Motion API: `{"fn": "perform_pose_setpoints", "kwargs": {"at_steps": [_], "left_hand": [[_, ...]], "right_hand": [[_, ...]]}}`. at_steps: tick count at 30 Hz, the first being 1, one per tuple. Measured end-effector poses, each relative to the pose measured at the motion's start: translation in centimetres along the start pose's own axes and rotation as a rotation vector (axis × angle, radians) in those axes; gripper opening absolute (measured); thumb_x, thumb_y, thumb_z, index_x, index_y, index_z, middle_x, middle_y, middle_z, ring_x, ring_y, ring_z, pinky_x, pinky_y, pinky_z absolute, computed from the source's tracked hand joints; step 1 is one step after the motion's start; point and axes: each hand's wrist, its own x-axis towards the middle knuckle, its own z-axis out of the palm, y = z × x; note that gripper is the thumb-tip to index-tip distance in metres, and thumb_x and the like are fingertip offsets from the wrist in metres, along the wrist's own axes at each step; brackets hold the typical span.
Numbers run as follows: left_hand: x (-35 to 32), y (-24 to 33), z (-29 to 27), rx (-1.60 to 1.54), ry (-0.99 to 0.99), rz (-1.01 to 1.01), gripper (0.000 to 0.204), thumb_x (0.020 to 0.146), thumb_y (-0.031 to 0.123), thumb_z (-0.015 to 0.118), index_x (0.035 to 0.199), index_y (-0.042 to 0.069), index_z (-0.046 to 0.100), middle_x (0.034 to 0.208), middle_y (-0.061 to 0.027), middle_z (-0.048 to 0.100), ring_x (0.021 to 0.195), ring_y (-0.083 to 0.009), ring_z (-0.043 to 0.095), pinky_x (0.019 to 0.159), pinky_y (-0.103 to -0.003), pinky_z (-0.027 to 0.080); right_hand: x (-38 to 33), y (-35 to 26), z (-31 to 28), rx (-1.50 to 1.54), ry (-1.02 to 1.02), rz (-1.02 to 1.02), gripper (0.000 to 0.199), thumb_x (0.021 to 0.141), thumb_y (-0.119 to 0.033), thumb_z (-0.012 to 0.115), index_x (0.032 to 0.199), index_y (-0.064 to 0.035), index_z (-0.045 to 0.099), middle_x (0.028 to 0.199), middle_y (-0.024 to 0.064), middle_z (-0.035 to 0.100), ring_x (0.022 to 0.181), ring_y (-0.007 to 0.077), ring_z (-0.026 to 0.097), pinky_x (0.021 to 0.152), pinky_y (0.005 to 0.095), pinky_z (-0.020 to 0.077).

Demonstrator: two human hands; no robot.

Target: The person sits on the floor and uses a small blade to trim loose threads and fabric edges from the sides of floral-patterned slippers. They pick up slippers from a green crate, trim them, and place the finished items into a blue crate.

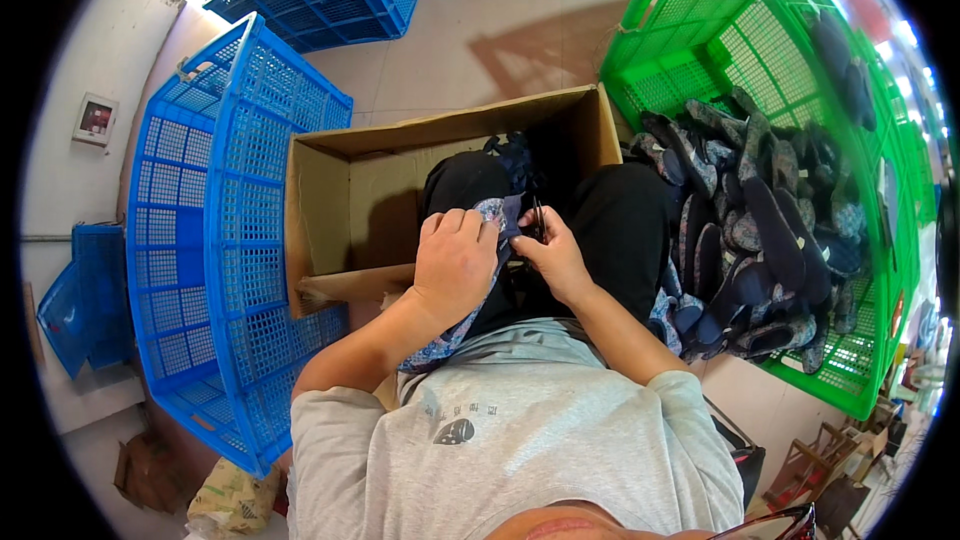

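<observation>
Left hand: fingers of the left hand (456, 262) curl closed over a floral-and-navy piece (490, 210), knuckles up; no gap visible.
Right hand: the right hand (552, 252) is closed, thumb and fingertips meeting at the navy edge, around what look like dark snips (540, 224). Blade opening: cannot tell.
Piece: held between the knees, above the cardboard box (325, 190), right of its near left corner; a floral length trails below the left wrist.
Box: dark blue cloth bits (514, 156) by the far edge, toward its far right corner.
Green crate: slippers (768, 230) heaped along the left edge of the green crate (850, 402) and toward its near edge.
Blue crates: one blue crate (228, 240) stands off the box's left edge.
Progress: I judge this piece mid-handling, not yet released; whether the heaped slippers are finished or waiting, cannot tell.
</observation>
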Motion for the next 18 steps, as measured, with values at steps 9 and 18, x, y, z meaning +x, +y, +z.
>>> {"fn": "perform_pose_setpoints", "kwargs": {"at_steps": [9, 18], "left_hand": [[-0.4, -0.3, 1.1, -0.157, 0.248, -0.036, 0.016, 0.073, 0.003, 0.071, 0.087, 0.004, 0.064, 0.081, -0.0097, 0.065, 0.077, -0.0281, 0.063, 0.072, -0.038, 0.051], [-0.7, -0.7, 0.9, -0.176, 0.315, 0.027, 0.014, 0.073, -0.001, 0.072, 0.079, 0.003, 0.060, 0.080, -0.0105, 0.064, 0.075, -0.0285, 0.064, 0.070, -0.038, 0.052]], "right_hand": [[0.4, 1.8, -0.3, -0.226, -0.027, -0.249, 0.025, 0.087, -0.011, 0.073, 0.103, -0.0063, 0.054, 0.081, -0.0019, 0.055, 0.068, 0.0046, 0.049, 0.061, 0.0236, 0.0422], [0.7, -4.8, -2.5, -0.575, -0.262, -0.226, 0.039, 0.095, -0.036, 0.065, 0.114, -0.0057, 0.049, 0.088, 0.0098, 0.065, 0.082, 0.0162, 0.064, 0.072, 0.0312, 0.0509]]}}
